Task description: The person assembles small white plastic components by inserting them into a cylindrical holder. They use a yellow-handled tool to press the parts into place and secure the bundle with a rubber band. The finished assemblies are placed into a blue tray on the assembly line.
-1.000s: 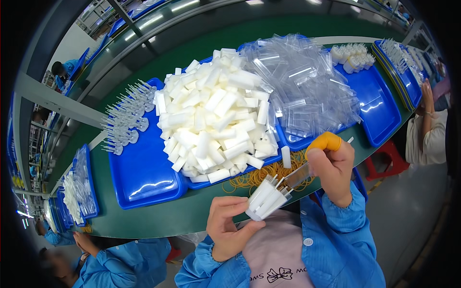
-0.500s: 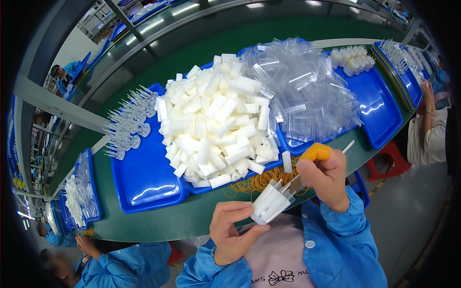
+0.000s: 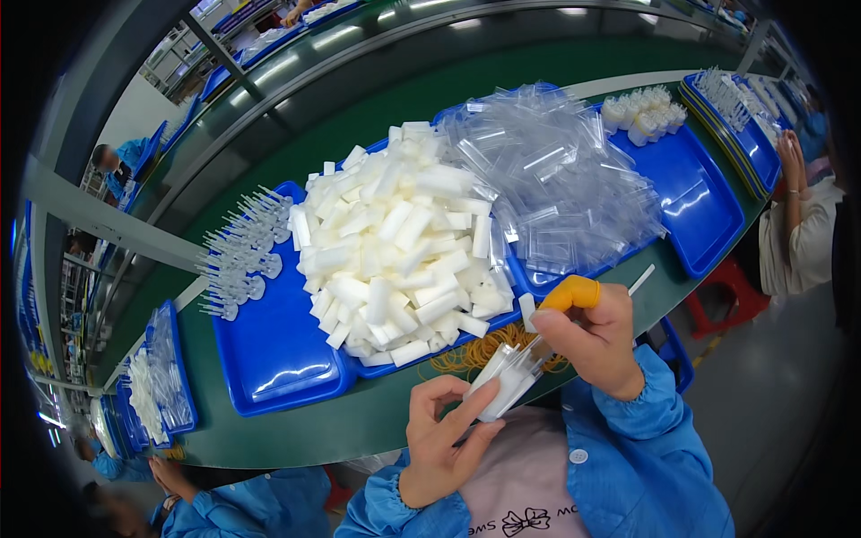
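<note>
I have left hand (image 3: 448, 438), fingers grasping bundle of white and clear pieces (image 3: 506, 384) over near edge of green bench (image 3: 296, 435). Right hand (image 3: 590, 334), fingers pinching slim white stick (image 3: 642, 280), has drawn closer; both hands now meet at bundle.

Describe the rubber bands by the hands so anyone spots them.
On the green table, find the big heap of white blocks. The rubber bands lie tangled along its near edge, just beyond the left hand. Thin amber loops set them apart from the solid blocks.
</note>
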A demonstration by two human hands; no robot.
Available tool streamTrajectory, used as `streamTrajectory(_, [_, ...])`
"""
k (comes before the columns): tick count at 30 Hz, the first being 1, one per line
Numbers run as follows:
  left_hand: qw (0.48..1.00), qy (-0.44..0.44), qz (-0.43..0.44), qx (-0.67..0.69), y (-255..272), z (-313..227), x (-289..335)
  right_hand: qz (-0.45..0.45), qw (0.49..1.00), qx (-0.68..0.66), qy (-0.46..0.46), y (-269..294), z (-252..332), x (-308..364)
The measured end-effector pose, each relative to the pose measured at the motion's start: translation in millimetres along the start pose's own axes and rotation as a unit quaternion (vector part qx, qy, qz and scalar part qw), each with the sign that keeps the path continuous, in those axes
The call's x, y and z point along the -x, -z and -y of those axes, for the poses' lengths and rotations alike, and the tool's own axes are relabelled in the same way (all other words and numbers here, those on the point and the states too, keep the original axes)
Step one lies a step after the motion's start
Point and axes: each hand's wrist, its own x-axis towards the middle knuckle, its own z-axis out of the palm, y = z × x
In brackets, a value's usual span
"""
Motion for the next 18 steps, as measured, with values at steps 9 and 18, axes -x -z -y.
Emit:
streamTrajectory(9, [0.999, 0.005, 0.018, 0.028, -2.9, 3.0, 1.7, 0.071, 0.997, -0.01, -0.02, 2.6, 5.5, 1.6])
streamTrajectory(18, [0.632, 0.389, 0.259, 0.618, -10.3, 17.5, -0.4, 0.237, 0.965, 0.114, 0.017, 13.6, 5.8, 8.3])
